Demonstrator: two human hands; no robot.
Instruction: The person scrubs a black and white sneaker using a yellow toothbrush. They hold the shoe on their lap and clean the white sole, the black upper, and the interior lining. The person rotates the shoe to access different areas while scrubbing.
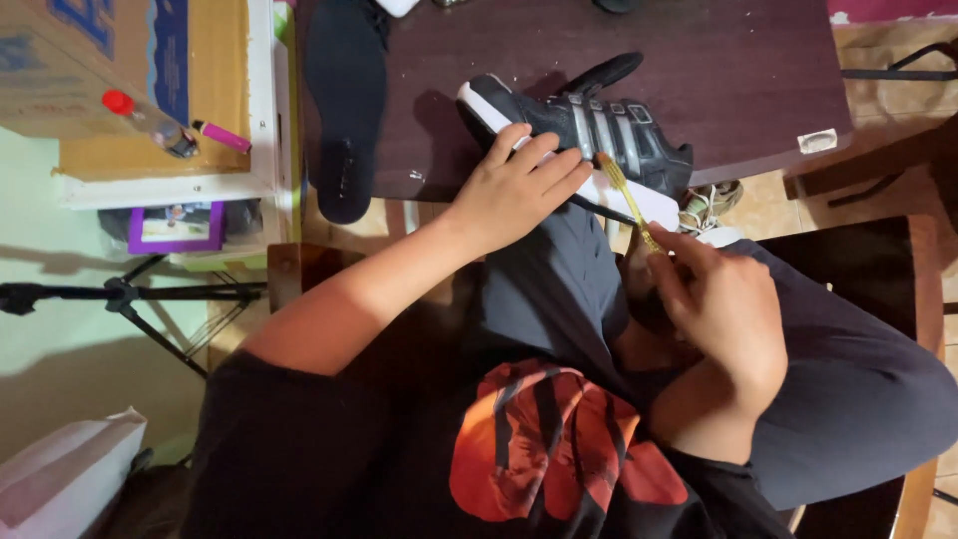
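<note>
- So, black sneaker (589, 130) with grey straps and a white sole lies on its side at the near edge of the dark table (758, 80), partly over the person's lap.
- Left hand (514, 190) rests flat on the sneaker's side near the toe, fingers spread, pressing it down rather than wrapped around it; forearm comes in from lower left, bare to the elbow.
- Right hand (723, 304) sits just below the sneaker's heel end, fingers pinched on the lower end of a yellow toothbrush (624, 195).
- Toothbrush slants up-left, its head touching the sneaker beside the left fingertips.
- Right wrist bent, back of the hand toward the camera.
- Black insole (344, 105) lies on the table's left edge, well apart from both hands.
- Loose laces (707, 208) hang by the heel.
</note>
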